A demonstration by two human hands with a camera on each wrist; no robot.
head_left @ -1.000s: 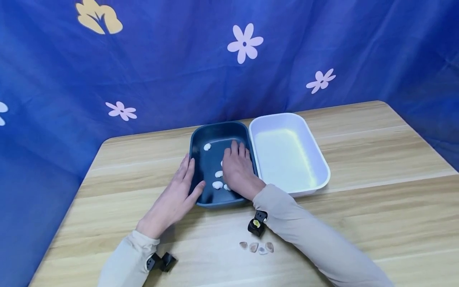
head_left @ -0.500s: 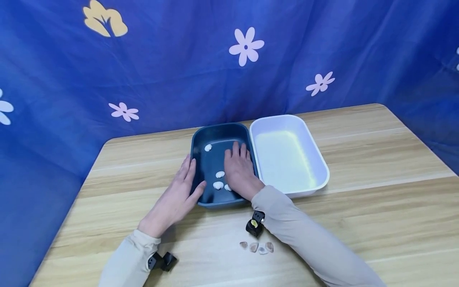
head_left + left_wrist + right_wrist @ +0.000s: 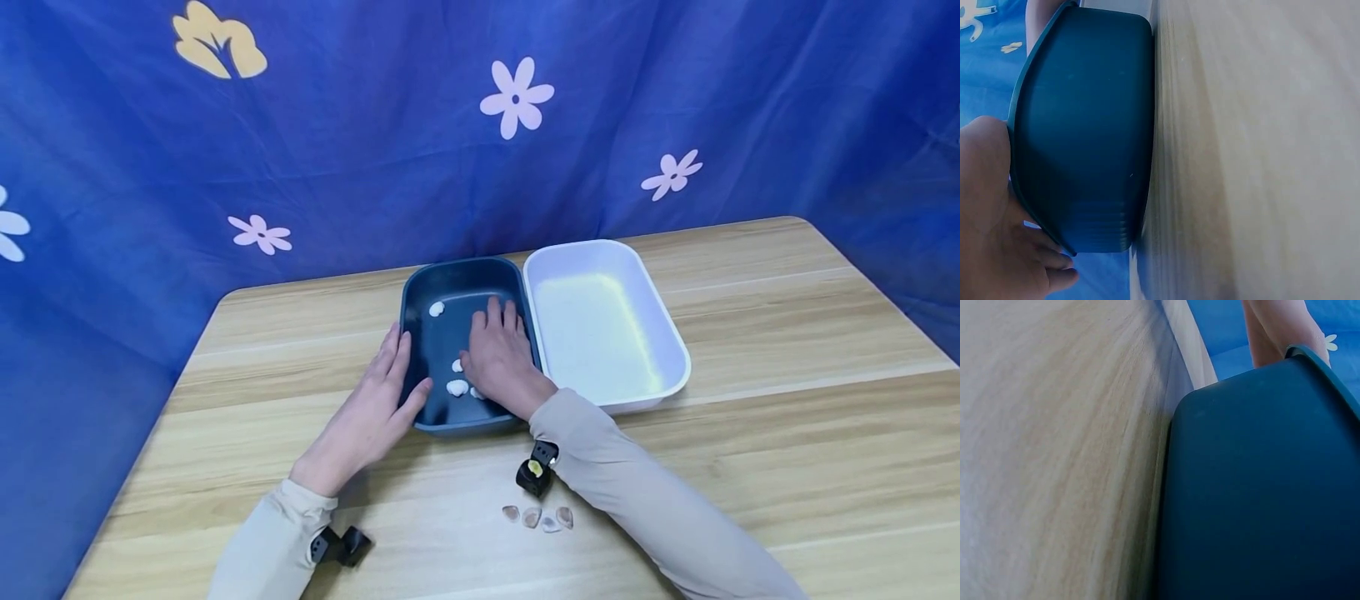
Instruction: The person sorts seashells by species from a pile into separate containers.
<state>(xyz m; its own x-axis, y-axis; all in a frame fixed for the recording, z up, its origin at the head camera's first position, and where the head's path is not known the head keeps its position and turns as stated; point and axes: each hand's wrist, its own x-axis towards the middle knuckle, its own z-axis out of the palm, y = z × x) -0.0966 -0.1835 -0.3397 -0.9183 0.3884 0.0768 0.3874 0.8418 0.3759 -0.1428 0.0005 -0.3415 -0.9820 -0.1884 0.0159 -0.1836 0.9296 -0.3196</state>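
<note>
A dark blue-green tray point(image 3: 438, 421) stands on the table with several white seashells point(image 3: 457, 387) in it. One more white seashell point(image 3: 437, 309) lies toward its far left corner. My left hand point(image 3: 367, 412) rests along the tray's left rim with fingers extended and thumb apart; the left wrist view has this hand point(image 3: 991, 212) against the rim. Inside the tray, my right hand point(image 3: 498, 354) reaches down at the right side, palm down, thumb beside a shell. Its fingertips and anything beneath them are hidden. The right wrist view is mostly the tray's outer wall point(image 3: 1260, 487).
A white tray point(image 3: 679, 367) touches the dark tray's right side. Several small brownish and grey shell-like pieces point(image 3: 532, 517) lie in a row on the wooden table point(image 3: 787, 433) near the front. A blue curtain point(image 3: 375, 150) with flowers hangs behind.
A shell seen beside the right hand a second ago is now out of sight at that hand. The right thumb has moved left, partly covering another shell. The left hand stays on the rim.
</note>
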